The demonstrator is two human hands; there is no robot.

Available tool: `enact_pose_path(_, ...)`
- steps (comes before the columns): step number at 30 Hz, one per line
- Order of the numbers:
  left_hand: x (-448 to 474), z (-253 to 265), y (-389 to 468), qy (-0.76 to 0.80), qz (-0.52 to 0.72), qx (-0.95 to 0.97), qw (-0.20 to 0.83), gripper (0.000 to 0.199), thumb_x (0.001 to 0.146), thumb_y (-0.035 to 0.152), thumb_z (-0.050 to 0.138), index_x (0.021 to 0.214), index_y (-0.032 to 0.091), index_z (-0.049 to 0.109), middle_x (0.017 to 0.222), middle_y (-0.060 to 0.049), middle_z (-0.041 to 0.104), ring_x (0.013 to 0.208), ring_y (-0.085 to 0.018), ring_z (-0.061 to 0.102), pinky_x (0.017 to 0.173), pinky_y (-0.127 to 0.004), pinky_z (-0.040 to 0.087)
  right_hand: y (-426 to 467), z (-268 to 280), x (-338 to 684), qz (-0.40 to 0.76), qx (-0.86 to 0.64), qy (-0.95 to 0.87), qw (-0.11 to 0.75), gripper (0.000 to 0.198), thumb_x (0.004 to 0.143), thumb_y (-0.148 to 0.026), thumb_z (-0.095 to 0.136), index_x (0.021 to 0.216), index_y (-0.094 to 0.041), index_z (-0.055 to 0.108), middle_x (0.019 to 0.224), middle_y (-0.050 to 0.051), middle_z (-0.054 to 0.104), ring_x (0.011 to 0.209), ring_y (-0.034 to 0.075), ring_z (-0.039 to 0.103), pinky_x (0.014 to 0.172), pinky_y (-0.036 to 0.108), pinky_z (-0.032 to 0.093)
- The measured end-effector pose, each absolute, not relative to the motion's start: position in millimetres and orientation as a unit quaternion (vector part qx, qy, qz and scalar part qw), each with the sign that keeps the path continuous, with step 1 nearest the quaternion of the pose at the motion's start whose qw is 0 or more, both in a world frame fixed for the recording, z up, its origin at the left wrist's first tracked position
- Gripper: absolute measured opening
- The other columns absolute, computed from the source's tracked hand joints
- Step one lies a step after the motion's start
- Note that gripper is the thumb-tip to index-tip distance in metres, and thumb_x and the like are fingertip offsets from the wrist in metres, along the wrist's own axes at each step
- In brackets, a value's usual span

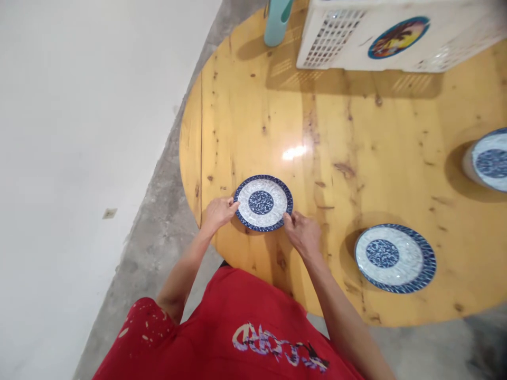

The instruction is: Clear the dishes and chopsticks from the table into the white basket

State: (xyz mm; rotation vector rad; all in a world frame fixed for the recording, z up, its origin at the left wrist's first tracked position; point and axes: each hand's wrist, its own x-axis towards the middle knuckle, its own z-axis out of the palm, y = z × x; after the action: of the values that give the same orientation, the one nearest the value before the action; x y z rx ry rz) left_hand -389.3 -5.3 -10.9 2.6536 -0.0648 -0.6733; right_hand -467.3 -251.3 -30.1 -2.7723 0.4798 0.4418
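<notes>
A round white plate (273, 191) with a dark blue patterned rim and a blue centre is at the near left part of the wooden table. My left hand (219, 212) grips its left edge, thumb on top of the rim. On the opposite side, my right hand (304, 232) pinches the lower right edge, also thumb uppermost. The fingers under the rim are hidden. Whether the plate rests on the wood or is held just above it, I cannot tell. To the right of my right hand sits a similar blue and white plate (410, 258), apparently on top of a stack.
More blue and white dishes (491, 158) stand at the right edge of view. A white plastic crate (348, 37) and a teal container (277, 24) are at the back of the round wooden table (257, 116). A white wall (79, 105) lies to the left.
</notes>
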Motion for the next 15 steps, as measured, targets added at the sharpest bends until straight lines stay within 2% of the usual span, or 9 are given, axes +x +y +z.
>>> enact_pose_path(4, -385.4, -6.6, -4.8, -0.022, -0.254, 0.948, 0.193, 0.041, 0.097, 0.045, 0.051, 0.067, 0.02, 0.064, 0.069, -0.003, 0.066, 0.069, -0.018, 0.058, 0.062, -0.03, 0.025, -249.8, -23.6, -461.3, 0.188, -0.958, 0.16, 0.144, 0.044, 0.102, -0.04, 0.044, 0.084, -0.015, 0.074, 0.08, 0.014, 0.073, 0.07, 0.022, 0.063, 0.06, 0.031, 0.025)
enact_pose_path(8, -384.5, -3.1, -1.8, -0.018, -0.229, 0.957, 0.175, 0.043, 0.098, 0.049, 0.048, 0.068, 0.021, 0.06, 0.076, -0.006, 0.069, 0.077, -0.02, 0.061, 0.065, -0.028, 0.029, -254.2, -23.9, -470.0, 0.166, -0.947, 0.173, 0.212, 0.05, 0.104, -0.044, 0.041, 0.072, -0.017, 0.067, 0.075, 0.013, 0.071, 0.07, 0.023, 0.063, 0.062, 0.031, 0.031)
enact_pose_path(11, -382.4, -7.9, 1.4, 0.014, -0.203, 0.961, 0.19, 0.039, 0.095, 0.054, 0.05, 0.074, 0.022, 0.059, 0.079, -0.005, 0.07, 0.08, -0.022, 0.062, 0.067, -0.027, 0.033, -264.3, -32.9, -489.1, 0.137, -0.906, 0.235, 0.323, 0.053, 0.104, -0.049, 0.039, 0.063, -0.02, 0.056, 0.064, 0.009, 0.064, 0.062, 0.02, 0.059, 0.06, 0.03, 0.035)
enact_pose_path(15, -378.4, -22.0, 1.9, 0.001, -0.198, 0.941, 0.273, 0.037, 0.091, 0.056, 0.05, 0.076, 0.023, 0.056, 0.076, -0.002, 0.063, 0.077, -0.02, 0.057, 0.068, -0.026, 0.035, -270.5, -46.5, -510.5, 0.129, -0.786, 0.321, 0.513, 0.048, 0.103, -0.05, 0.032, 0.072, -0.021, 0.054, 0.066, 0.006, 0.064, 0.055, 0.016, 0.057, 0.057, 0.027, 0.042)
